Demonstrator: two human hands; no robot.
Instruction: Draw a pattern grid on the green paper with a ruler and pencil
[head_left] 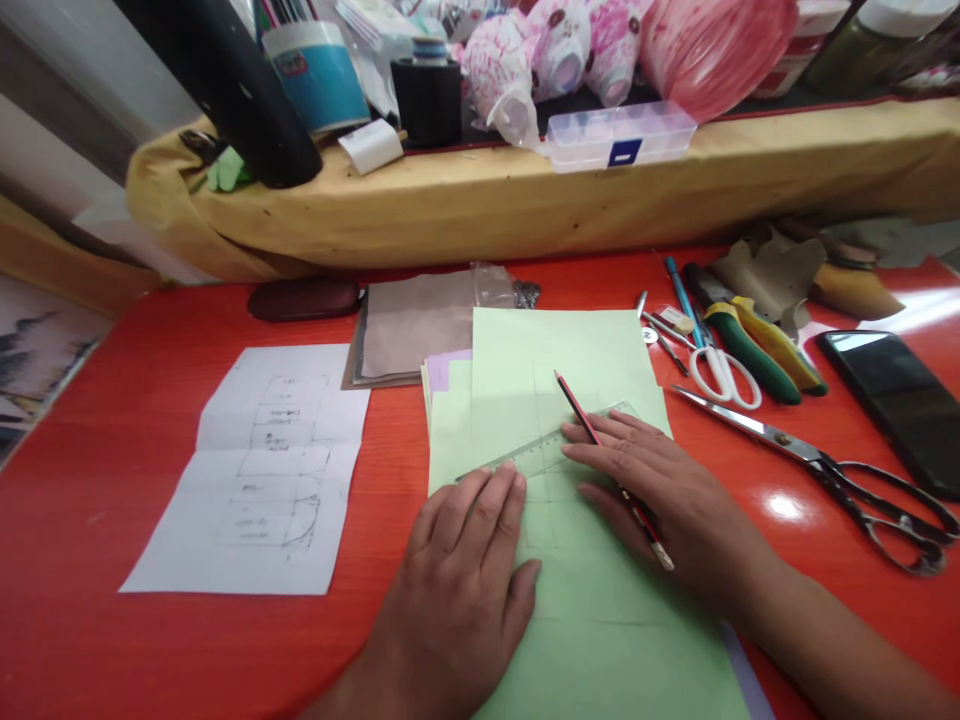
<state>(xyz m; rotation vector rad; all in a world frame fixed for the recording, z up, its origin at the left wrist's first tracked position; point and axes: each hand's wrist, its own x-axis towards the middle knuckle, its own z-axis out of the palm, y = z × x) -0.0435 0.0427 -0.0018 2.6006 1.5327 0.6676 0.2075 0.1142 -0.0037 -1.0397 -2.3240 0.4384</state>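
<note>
A clear ruler (536, 457) lies slantwise across a light green sheet (592, 665) with faint pencil lines. My left hand (469, 560) lies flat on the sheet, its fingertips at the ruler's left end. At the other end, my right hand (660, 490) rests with its fingertips on the ruler. A red and black pencil (576, 405) is tucked between the fingers of that hand, its tip pointing up and left. Another green sheet (495, 345) shows at the far end of the stack.
On the left lies a white paper (225, 570) with a drawn pattern. Large scissors (780, 435), white-handled scissors (724, 375), pliers (772, 355) and a phone (900, 400) are on the right. Behind stands a cloth-covered ledge (450, 215) holding jars and a plastic box (585, 135).
</note>
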